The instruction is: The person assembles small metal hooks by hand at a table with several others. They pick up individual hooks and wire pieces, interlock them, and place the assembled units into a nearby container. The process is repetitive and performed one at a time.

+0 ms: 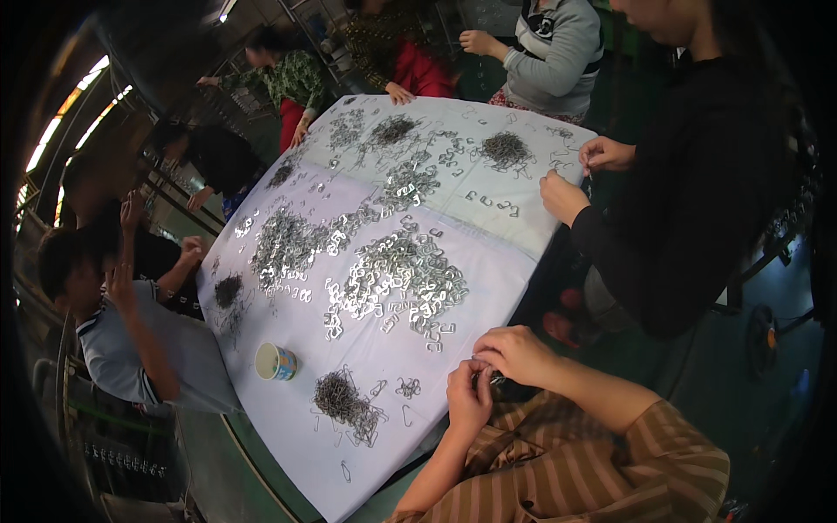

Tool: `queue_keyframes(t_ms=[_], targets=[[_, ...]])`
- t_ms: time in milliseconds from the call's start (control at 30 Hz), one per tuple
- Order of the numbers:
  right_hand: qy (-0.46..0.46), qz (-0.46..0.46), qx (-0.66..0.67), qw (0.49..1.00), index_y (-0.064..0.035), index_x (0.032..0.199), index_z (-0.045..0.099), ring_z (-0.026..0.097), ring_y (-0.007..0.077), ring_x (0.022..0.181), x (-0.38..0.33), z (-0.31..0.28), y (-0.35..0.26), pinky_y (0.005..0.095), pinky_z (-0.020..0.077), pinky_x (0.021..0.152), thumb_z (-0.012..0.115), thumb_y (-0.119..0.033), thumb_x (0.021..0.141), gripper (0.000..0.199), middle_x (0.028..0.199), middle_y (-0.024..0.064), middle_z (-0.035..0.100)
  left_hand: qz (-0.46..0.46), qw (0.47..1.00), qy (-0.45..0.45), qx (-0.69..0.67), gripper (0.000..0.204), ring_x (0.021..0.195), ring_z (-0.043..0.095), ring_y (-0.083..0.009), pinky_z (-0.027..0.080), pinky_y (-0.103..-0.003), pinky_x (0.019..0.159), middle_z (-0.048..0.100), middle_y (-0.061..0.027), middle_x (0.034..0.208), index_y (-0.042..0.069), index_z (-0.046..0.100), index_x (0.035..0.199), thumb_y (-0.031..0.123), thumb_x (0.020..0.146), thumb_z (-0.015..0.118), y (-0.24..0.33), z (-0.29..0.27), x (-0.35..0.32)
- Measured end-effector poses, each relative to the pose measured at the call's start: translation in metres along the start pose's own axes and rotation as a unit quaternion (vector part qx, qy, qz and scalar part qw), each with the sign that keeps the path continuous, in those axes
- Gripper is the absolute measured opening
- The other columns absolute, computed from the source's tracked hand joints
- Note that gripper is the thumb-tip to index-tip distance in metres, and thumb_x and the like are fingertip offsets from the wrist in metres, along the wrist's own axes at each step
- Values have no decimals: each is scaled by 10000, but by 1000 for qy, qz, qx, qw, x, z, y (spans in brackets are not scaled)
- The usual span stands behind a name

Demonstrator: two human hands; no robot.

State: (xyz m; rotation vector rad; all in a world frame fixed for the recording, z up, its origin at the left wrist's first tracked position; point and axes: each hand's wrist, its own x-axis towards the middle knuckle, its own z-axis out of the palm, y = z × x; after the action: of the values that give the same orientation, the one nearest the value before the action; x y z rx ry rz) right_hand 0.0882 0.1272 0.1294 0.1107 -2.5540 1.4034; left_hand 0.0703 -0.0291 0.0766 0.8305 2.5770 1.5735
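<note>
My left hand (469,399) and my right hand (520,356) meet just off the near right edge of the table, fingertips pinched together. A small shiny metal piece (497,378) shows between them; its exact shape is mostly hidden by the fingers. Closest on the white-covered table (392,462) lies a dark pile of thin bent wire hooks (342,401). Beside that pile are a little cluster of metal pieces (408,387) and a few loose wires. Farther in spreads a wide heap of shiny flat C-shaped metal pieces (401,279).
A paper cup (275,362) stands near the left edge. More metal heaps (288,244) and dark wire piles (506,151) cover the far part. Several people surround the table; one in black (689,192) works close on my right, another in grey (157,340) sits at left.
</note>
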Motion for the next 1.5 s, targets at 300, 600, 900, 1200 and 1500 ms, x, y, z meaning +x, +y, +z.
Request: queue_keyframes(t_ms=[300, 600, 900, 1200, 1500], targets=[[21, -45, -42, 998, -19, 864, 665, 629, 338, 749, -14, 4, 8, 409, 515, 670, 626, -108, 843, 99, 827, 130, 623, 13, 1000, -6, 17, 85, 808, 628, -299, 486, -363, 740, 664, -150, 851, 5, 580, 903, 25, 855, 647, -1, 2, -1], [13, -54, -43, 998, -7, 836, 620, 620, 337, 745, -16, 4, 6, 409, 500, 652, 642, -96, 834, 92, 807, 136, 606, 25, 1000, -14, 3, 103, 802, 627, -334, 483, -373, 737, 656, -159, 844, 12, 574, 903, 16, 841, 656, -7, 4, -4], [8, -38, 29, 999, 4, 845, 661, 634, 310, 718, -19, 1, 11, 378, 504, 638, 678, -75, 811, 88, 825, 135, 630, 4, 999, -38, -16, 123, 813, 636, -340, 484, -374, 734, 668, -160, 866, 13, 591, 914, 39, 834, 681, -11, 0, -4], [52, 12, 32, 998, 4, 825, 703, 640, 235, 709, -22, -6, 8, 322, 496, 628, 741, -42, 751, 95, 816, 99, 650, 37, 995, -4, 92, 363, 1164, 540, -367, 419, -407, 999, 575, -232, 1241, -20, 577, 1197, 92, 857, 641, -43, -35, 58], [70, 29, 56, 996, 11, 811, 712, 609, 161, 634, -29, 3, 14, 273, 480, 580, 752, -4, 721, 100, 800, 77, 652, 25, 948, -51, 313, 572, 1393, 296, -393, 274, -513, 1113, 338, -228, 1492, -2, 391, 1408, 244, 921, 562, -78, 2, 68]])
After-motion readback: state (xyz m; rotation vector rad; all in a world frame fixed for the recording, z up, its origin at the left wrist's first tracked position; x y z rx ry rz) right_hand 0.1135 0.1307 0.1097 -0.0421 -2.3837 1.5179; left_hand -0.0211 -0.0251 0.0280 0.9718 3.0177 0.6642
